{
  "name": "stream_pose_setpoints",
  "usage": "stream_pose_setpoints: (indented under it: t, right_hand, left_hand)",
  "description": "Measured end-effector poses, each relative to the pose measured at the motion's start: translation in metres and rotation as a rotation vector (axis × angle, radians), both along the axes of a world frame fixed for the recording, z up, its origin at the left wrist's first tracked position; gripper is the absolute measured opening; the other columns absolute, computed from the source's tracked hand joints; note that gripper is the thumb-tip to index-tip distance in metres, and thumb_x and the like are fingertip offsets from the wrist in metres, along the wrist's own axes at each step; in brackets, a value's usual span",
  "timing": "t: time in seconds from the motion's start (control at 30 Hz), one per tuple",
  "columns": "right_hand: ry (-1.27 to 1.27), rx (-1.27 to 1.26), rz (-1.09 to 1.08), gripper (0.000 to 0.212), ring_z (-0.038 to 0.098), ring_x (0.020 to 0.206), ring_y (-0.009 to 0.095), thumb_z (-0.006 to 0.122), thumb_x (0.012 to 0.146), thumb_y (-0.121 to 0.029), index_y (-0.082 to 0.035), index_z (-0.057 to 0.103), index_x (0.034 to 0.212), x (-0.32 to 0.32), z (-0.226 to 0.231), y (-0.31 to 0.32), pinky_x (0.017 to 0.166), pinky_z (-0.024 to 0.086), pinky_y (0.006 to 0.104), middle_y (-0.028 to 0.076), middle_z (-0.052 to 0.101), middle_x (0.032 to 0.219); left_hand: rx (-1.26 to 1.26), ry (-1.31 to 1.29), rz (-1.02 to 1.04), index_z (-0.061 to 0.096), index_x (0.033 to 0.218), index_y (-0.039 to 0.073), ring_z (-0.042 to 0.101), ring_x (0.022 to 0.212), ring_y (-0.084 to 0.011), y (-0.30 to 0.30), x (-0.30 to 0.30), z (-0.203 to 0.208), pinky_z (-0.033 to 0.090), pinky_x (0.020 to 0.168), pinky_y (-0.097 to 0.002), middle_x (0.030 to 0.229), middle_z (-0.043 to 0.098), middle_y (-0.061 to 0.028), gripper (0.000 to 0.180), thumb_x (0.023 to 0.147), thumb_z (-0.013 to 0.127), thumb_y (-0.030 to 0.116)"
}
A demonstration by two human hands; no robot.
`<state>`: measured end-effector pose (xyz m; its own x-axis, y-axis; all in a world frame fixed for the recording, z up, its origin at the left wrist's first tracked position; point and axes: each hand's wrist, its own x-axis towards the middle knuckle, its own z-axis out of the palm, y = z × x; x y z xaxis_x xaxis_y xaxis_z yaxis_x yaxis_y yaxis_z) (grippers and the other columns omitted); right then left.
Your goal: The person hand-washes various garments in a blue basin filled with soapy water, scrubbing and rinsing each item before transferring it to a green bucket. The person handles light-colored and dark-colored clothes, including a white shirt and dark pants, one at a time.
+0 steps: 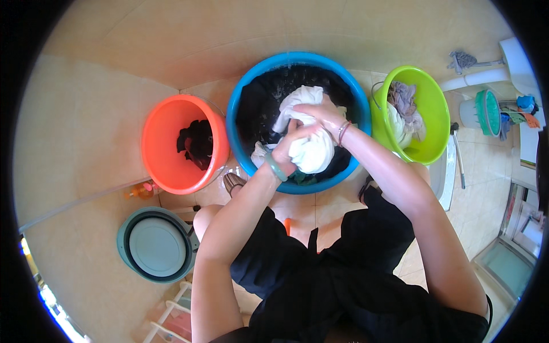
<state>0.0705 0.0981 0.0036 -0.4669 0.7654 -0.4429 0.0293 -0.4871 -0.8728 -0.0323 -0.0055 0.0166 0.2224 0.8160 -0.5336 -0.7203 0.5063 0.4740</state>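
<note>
A bunched white cloth is between my two hands above the large blue basin. My left hand, with a pale green bangle at its wrist, is closed on the cloth's near left part. Farther up and to the right, my right hand grips the same cloth, its fingers pointing left. Dark wet laundry fills much of the basin, with water and some froth around it. Another pale piece of fabric lies at the basin's left side, partly hidden by my left hand.
An orange bucket with dark clothes stands left of the basin. On the right is a lime green bucket holding pale and greyish clothes. A grey-green basin leans at the lower left. Tiled walls enclose the far side.
</note>
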Motion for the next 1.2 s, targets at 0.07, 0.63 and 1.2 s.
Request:
stream_pose_setpoints:
  t: [0.07,0.63,1.2]
  right_hand:
    - [0.184,-0.113,0.016,0.051,0.062,0.097,0.02,0.072,0.075,-0.008,0.001,0.048,0.119,0.005,0.02,-0.004,0.086,0.052,0.0337,0.01,0.061,0.107]
    - [-0.374,0.278,0.195,0.062,0.059,0.1,0.017,0.046,0.093,-0.059,-0.006,0.064,0.12,0.063,0.062,0.055,0.092,0.044,0.0287,0.007,0.068,0.106]
    - [0.247,-0.364,-0.056,0.038,0.06,0.106,0.02,0.052,0.098,-0.029,-0.005,0.054,0.127,0.057,0.049,0.035,0.088,0.05,0.0378,0.009,0.061,0.121]
  left_hand:
    - [-0.015,-0.168,0.033,0.032,0.143,0.008,0.058,0.115,-0.0222,0.006,-0.012,0.007,0.049,0.096,-0.0363,0.133,0.052,-0.0115,0.074,0.09,0.057,0.052]
    - [-0.089,-0.283,-0.043,0.055,0.126,0.007,0.066,0.089,-0.0276,0.034,-0.006,0.057,0.054,0.085,-0.0417,0.108,0.065,-0.012,0.051,0.092,0.056,0.045]
    - [0.012,-0.321,-0.036,0.047,0.135,0.005,0.063,0.104,-0.0312,0.03,-0.018,0.067,0.052,0.09,-0.0456,0.12,0.061,-0.0166,0.056,0.095,0.05,0.044]
